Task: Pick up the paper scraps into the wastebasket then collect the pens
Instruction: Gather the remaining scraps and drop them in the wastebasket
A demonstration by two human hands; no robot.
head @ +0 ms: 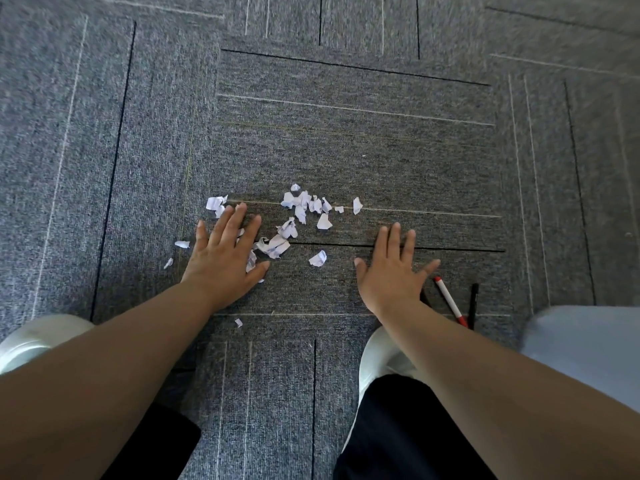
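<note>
- View straight down onto a grey carpet floor point(346, 133) made of square tiles with thin dark and pale lines.
- Torn white paper scraps point(277, 245) lie scattered across the middle tile, thickest at the centre. A few strays lie off to the left, and one lies nearer the person's feet.
- The left hand point(223, 258) is palm down over the left part of the scatter. Its fingers are straight and spread, the grip is wide open and holds nothing, and scraps show at its fingertips and beside its thumb.
- The right hand point(394, 275) is palm down on bare carpet to the right of the scraps. Its grip is also fully spread and holds nothing.
- Just beside the right hand's little finger lies a red-and-white pen point(450, 301), with a black pen point(473, 303) close on its right.
- A white shoe point(31, 337) sits at the left edge and another point(375, 358) under the right forearm.
- A pale grey-blue shape point(581, 348) fills the right edge near the pens; what it is cannot be told.
- Open carpet stretches beyond the scraps to the top edge.
</note>
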